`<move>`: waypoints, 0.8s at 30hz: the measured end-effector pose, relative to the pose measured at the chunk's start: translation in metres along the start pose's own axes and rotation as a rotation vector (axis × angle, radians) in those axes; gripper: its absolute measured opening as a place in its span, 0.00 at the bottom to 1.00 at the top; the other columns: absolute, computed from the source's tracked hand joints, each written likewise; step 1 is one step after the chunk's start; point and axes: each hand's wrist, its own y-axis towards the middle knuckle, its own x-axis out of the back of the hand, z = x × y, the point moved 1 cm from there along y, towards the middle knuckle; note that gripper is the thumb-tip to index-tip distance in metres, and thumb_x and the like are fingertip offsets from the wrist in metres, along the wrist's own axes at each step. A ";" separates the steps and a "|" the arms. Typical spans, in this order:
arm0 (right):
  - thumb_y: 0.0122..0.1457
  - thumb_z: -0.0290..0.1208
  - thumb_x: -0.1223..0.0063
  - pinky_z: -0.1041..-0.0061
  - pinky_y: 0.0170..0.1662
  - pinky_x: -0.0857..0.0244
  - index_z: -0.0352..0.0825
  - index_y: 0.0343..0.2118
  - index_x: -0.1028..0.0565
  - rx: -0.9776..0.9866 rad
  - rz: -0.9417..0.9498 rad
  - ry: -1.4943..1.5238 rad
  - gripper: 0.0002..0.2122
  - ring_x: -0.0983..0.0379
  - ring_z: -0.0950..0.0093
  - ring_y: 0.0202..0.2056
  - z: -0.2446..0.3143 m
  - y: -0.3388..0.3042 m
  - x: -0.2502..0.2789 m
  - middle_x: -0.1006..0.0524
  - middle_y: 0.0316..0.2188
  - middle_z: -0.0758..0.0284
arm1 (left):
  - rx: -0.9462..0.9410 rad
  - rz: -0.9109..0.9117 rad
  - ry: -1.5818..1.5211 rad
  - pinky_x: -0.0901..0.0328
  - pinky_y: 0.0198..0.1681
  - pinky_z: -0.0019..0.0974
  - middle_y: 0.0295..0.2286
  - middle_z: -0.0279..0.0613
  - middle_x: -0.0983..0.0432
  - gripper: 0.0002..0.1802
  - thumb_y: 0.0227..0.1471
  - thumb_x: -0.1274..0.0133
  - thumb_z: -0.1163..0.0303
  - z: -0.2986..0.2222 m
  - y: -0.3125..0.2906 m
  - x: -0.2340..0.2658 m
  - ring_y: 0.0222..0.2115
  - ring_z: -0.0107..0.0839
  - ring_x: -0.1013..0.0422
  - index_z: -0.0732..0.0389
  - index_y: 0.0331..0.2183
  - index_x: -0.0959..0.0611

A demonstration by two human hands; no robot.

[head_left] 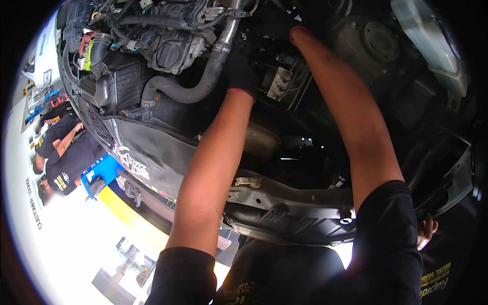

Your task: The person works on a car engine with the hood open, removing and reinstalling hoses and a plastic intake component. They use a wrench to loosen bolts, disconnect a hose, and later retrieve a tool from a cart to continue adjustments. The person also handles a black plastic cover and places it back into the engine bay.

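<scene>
Both my arms reach down into a car's engine bay. My left hand [240, 72], in a black glove with a red cuff, is beside a thick grey hose [195, 91] and left of a metal block with lines [279, 84]. Its fingers are lost in shadow. Deeper in, my right hand [281, 30] also wears a dark red-cuffed glove and lies beyond that block. Only the cuff and a dark shape show there, so what either hand touches cannot be made out.
The engine [173, 51] and a black air filter box [119, 84] fill the left. A white reservoir [432, 46] stands upper right. The front crossmember [300, 198] runs before me. Another person's hand [428, 231] rests at the right edge; other people [71, 152] are at far left.
</scene>
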 end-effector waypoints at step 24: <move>0.60 0.34 0.40 0.56 0.54 0.30 0.31 0.50 0.21 -0.037 -0.089 0.041 0.17 0.21 0.55 0.45 -0.014 -0.011 -0.007 0.19 0.43 0.49 | -0.073 0.038 -0.176 0.31 0.61 0.44 0.58 0.54 0.23 0.26 0.66 0.48 0.74 0.036 0.014 -0.020 0.58 0.46 0.25 0.64 0.64 0.25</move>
